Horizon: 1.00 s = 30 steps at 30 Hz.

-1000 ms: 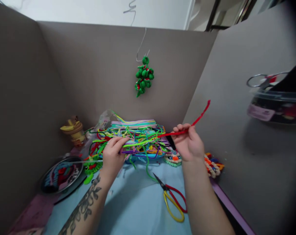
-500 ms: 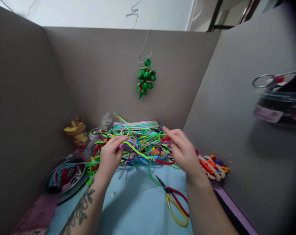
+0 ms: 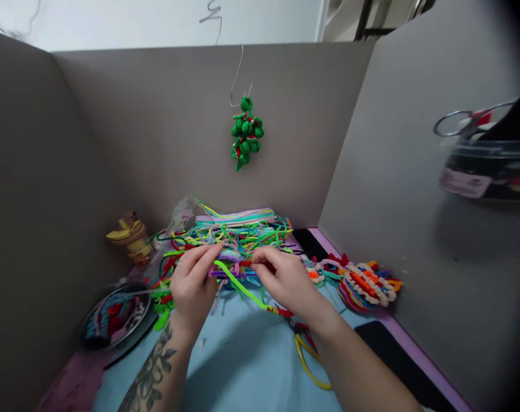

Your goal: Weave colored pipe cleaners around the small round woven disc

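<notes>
The left hand (image 3: 193, 283) pinched a green strip (image 3: 243, 287) slanting down toward the right hand (image 3: 286, 281), which pinched a red strip (image 3: 245, 263).

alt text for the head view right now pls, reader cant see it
A person's left hand holds a bright green fuzzy strand while the right hand pinches a red strand, before a tangled heap of many-coloured strands. Yellow-and-red scissors lie on a blue cloth, and a green ornament hangs in front of a grey panel.

Lime-and-red pipe cleaner (image 3: 246, 289) between left hand (image 3: 194, 280) and right hand (image 3: 284, 281), scissors (image 3: 302, 357) nearby.
</notes>
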Each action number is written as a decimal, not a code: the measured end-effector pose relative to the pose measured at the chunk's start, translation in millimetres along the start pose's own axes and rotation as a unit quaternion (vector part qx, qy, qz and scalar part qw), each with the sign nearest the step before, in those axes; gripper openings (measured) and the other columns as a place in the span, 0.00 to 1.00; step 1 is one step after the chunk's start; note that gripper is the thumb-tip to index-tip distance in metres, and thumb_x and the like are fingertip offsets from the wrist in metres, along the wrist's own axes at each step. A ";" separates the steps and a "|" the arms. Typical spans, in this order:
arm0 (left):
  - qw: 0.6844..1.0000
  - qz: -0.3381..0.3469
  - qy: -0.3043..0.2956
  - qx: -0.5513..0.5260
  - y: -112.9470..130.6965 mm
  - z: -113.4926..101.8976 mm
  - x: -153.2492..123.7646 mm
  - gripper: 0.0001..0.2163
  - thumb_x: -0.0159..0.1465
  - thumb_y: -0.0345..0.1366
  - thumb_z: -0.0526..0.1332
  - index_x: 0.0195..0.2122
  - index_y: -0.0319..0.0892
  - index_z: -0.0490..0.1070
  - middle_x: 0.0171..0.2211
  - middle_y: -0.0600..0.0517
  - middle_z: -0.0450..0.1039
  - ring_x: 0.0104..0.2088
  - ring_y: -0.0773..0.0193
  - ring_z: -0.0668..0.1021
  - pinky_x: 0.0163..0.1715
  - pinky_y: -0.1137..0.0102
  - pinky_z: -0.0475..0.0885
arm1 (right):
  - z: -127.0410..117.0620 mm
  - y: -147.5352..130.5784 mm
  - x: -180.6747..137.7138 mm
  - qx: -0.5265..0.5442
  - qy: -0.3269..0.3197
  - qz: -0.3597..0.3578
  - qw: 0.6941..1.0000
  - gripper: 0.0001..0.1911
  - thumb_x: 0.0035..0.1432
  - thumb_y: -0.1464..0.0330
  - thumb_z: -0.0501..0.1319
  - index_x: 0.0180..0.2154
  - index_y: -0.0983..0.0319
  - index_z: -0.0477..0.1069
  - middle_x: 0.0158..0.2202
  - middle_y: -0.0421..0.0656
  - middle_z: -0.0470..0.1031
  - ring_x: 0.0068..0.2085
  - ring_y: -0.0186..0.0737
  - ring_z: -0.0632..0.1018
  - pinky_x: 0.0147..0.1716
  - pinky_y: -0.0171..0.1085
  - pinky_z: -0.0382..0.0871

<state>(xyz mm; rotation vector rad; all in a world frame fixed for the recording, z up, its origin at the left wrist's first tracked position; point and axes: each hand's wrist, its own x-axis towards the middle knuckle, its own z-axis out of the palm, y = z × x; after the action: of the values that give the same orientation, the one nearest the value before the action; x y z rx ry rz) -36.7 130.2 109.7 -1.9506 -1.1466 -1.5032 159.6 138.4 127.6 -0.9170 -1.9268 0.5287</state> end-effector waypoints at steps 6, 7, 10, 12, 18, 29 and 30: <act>0.999 0.036 -0.031 -0.002 0.1 4.4 -4.2 0.22 0.59 0.21 0.53 0.51 0.46 0.72 0.42 0.49 0.76 0.43 0.62 0.76 0.46 0.67 0.71 | 7.9 -7.6 2.2 0.076 -0.009 0.011 0.997 0.07 0.55 0.77 0.58 0.28 0.61 0.70 0.29 0.38 0.72 0.33 0.34 0.73 0.35 0.32 0.64; 0.999 0.033 -0.034 0.000 -0.3 5.5 -5.1 0.22 0.59 0.20 0.52 0.50 0.46 0.72 0.42 0.49 0.76 0.43 0.62 0.76 0.46 0.67 0.71 | 8.6 -7.7 2.6 0.081 -0.005 0.005 0.997 0.07 0.55 0.77 0.59 0.27 0.61 0.70 0.29 0.39 0.72 0.34 0.35 0.73 0.36 0.33 0.64; 0.998 0.030 -0.046 0.009 -2.0 8.9 -6.9 0.22 0.58 0.20 0.52 0.50 0.45 0.73 0.41 0.48 0.76 0.42 0.62 0.77 0.45 0.67 0.71 | 11.2 -5.6 3.4 0.104 0.016 0.007 0.994 0.06 0.53 0.76 0.61 0.27 0.60 0.72 0.29 0.39 0.74 0.34 0.36 0.74 0.37 0.35 0.66; 0.998 0.032 -0.055 0.015 -2.9 10.5 -6.9 0.21 0.58 0.21 0.52 0.49 0.44 0.73 0.41 0.48 0.76 0.42 0.62 0.77 0.44 0.67 0.72 | 13.3 -2.4 3.5 0.121 0.037 0.010 0.992 0.04 0.53 0.74 0.62 0.29 0.59 0.73 0.29 0.39 0.76 0.33 0.37 0.75 0.36 0.36 0.67; 0.993 0.054 -0.084 0.062 -4.0 12.2 -4.0 0.18 0.61 0.22 0.51 0.48 0.42 0.73 0.38 0.47 0.76 0.40 0.61 0.77 0.42 0.69 0.72 | 20.6 11.0 5.9 0.166 0.020 0.040 0.985 0.04 0.53 0.71 0.63 0.33 0.59 0.76 0.31 0.40 0.78 0.34 0.37 0.77 0.37 0.36 0.69; 0.955 0.087 -0.184 0.216 0.0 12.0 -1.6 0.14 0.61 0.24 0.56 0.46 0.41 0.74 0.41 0.45 0.77 0.39 0.55 0.76 0.32 0.67 0.70 | 14.5 30.8 8.5 0.233 -0.152 0.040 0.960 0.35 0.55 0.41 0.51 0.49 0.62 0.67 0.39 0.45 0.72 0.40 0.40 0.73 0.40 0.37 0.68; 0.952 0.095 -0.194 0.218 2.2 12.8 -1.3 0.14 0.61 0.25 0.56 0.45 0.41 0.75 0.41 0.45 0.77 0.39 0.55 0.75 0.32 0.67 0.70 | 13.0 31.6 7.9 0.226 -0.175 0.038 0.957 0.34 0.54 0.42 0.54 0.49 0.62 0.66 0.39 0.44 0.72 0.41 0.40 0.73 0.40 0.37 0.68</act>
<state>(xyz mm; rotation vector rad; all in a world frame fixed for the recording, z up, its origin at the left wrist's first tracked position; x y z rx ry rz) -27.5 138.0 104.7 -2.0085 -1.2697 -0.7049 158.0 164.5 104.2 -0.6270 -1.9581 1.1883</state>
